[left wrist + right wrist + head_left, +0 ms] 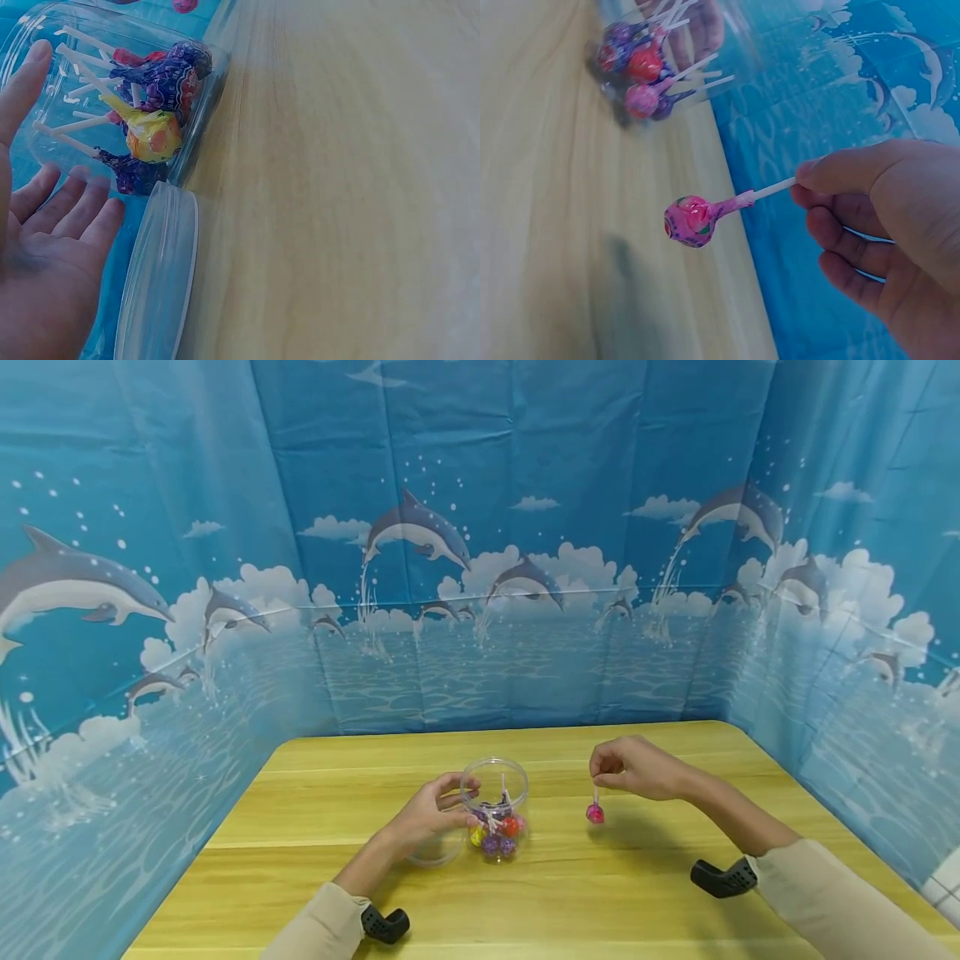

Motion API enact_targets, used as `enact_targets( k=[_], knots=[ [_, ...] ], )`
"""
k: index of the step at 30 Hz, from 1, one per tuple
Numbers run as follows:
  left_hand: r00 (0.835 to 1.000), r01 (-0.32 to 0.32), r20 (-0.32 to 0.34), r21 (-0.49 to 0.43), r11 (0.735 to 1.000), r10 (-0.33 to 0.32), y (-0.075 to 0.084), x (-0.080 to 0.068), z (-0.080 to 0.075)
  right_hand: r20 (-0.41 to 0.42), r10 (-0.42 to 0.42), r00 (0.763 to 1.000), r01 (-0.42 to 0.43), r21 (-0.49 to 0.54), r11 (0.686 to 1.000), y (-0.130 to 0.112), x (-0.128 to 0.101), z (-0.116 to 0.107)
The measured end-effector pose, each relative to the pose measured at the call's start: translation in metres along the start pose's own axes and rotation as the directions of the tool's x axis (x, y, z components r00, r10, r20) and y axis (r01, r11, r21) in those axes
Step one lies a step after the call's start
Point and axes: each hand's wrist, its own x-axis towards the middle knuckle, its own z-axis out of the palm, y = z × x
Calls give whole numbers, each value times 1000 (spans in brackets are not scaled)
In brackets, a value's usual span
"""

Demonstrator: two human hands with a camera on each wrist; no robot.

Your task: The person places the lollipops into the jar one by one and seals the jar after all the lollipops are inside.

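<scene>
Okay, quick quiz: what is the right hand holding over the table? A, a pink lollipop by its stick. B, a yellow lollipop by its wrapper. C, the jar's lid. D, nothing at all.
A: the right hand pinches the white stick of a pink lollipop, head hanging down above the table, apart from the clear jar that the left hand touches.

No readable words, numbers or brand names appear anywhere. The purple wrapper of one lollipop point(176, 79) inside the clear jar point(45, 45) carries small printed marks in the left wrist view, but they are too blurred to make out. The pink lollipop point(690, 221) shows only coloured patches, no letters. The blue backdrop point(480, 527) bears pictures of dolphins and clouds, without any writing.
</scene>
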Motion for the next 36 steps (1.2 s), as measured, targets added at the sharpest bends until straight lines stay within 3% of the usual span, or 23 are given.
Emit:
enact_targets(
  k=[7,13,26,31,36],
  knots=[
    [1000,14,-1,8,1000,-14,3,0,-1,-86,55,995,-53,24,998,-15,18,-11],
    [1000,19,6,9,1000,-20,6,0,0,-150,61,987,-48,89,995,-27,34,-18],
    [1000,11,5,-4,1000,-11,5,-1,1,-263,-26,964,42,56,998,-45,61,-10],
    [1000,7,10,2,1000,-7,4,-1,3,-267,-58,962,79,69,994,-50,72,-1],
    [1000,7,9,1,1000,-7,3,-2,5,-208,-70,976,90,88,992,-56,85,12]
  ],
)
